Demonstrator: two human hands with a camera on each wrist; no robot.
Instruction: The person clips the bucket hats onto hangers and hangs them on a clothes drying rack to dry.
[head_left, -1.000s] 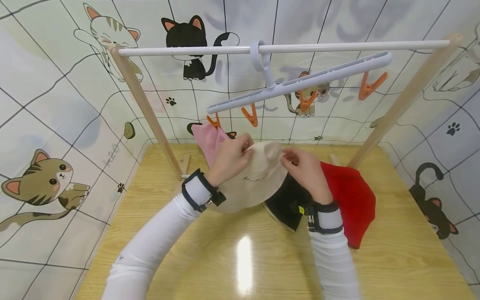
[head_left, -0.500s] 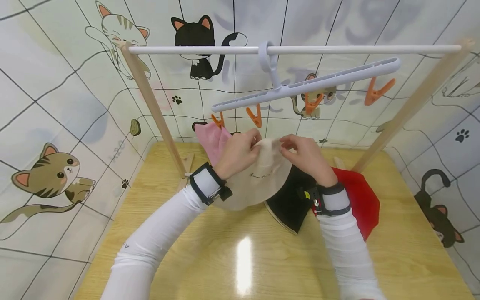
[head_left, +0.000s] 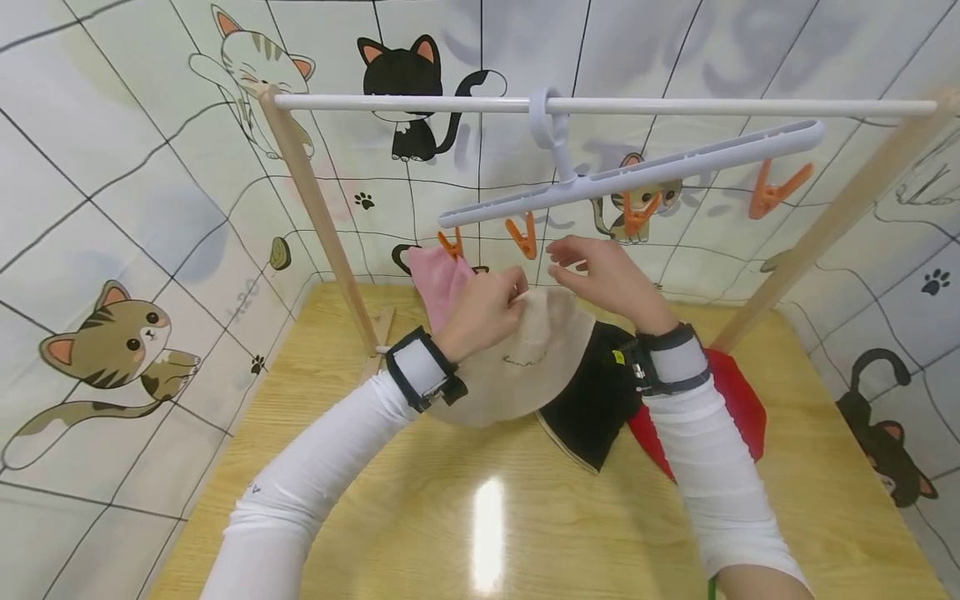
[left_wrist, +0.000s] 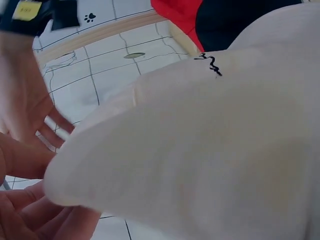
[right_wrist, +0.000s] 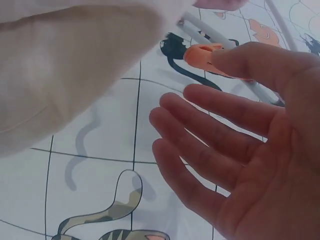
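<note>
My left hand (head_left: 486, 312) pinches the crown of a cream bucket hat (head_left: 540, 350) with dark lettering, its brim hanging toward me. In the left wrist view the hat (left_wrist: 190, 150) fills most of the picture, fingers and thumb at its tip. Raised off the hat, my right hand (head_left: 600, 271) has its fingers loosely extended beside an orange clip (head_left: 525, 237). In the right wrist view the thumb overlaps the clip (right_wrist: 201, 57) and the palm holds nothing. The clip hangs from a pale lilac hanger (head_left: 622, 179). Another orange clip (head_left: 451, 244) at the hanger's left end grips pink cloth (head_left: 435, 279).
A white rod (head_left: 712, 107) on wooden posts carries the hanger, which tilts down to the left. Two more orange clips, one at the far right (head_left: 772, 192), hang from it. Black cloth (head_left: 592, 408) and red cloth (head_left: 738, 408) lie on the wooden table (head_left: 420, 517).
My right hand has let go of the hat and moved up toward the orange clip, its fingers spreading. My left hand keeps its pinch. The whole view has shifted slightly.
</note>
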